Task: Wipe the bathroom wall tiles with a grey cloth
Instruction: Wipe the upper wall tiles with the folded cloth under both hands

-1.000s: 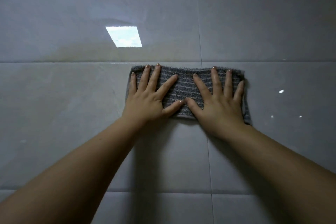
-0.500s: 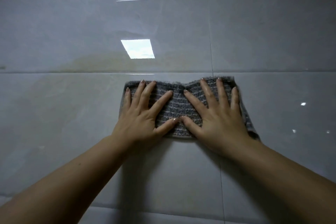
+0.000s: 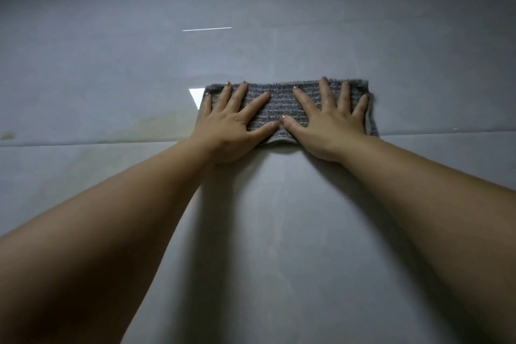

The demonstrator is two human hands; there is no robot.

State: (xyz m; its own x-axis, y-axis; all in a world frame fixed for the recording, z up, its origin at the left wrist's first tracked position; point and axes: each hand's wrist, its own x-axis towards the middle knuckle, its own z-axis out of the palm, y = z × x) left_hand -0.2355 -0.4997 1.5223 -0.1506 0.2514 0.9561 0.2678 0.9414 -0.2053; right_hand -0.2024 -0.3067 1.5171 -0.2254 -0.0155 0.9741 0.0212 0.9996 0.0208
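Observation:
A folded grey ribbed cloth (image 3: 280,107) lies flat against the glossy grey wall tiles (image 3: 111,64), just above a horizontal grout line. My left hand (image 3: 231,126) presses on its left half with fingers spread and straight. Over the right half my right hand (image 3: 331,124) presses the same way, fingers splayed. The two thumbs nearly meet at the cloth's lower middle. Much of the cloth is covered by the hands.
A horizontal grout line (image 3: 83,144) runs across the wall at wrist height. A brownish stain (image 3: 156,123) shows on the tile left of the cloth. A bright window reflection (image 3: 195,96) peeks out at the cloth's left edge.
Both hands have pushed the cloth up the wall, from below the horizontal grout line to above it, covering most of the bright reflection. The view has tilted upward.

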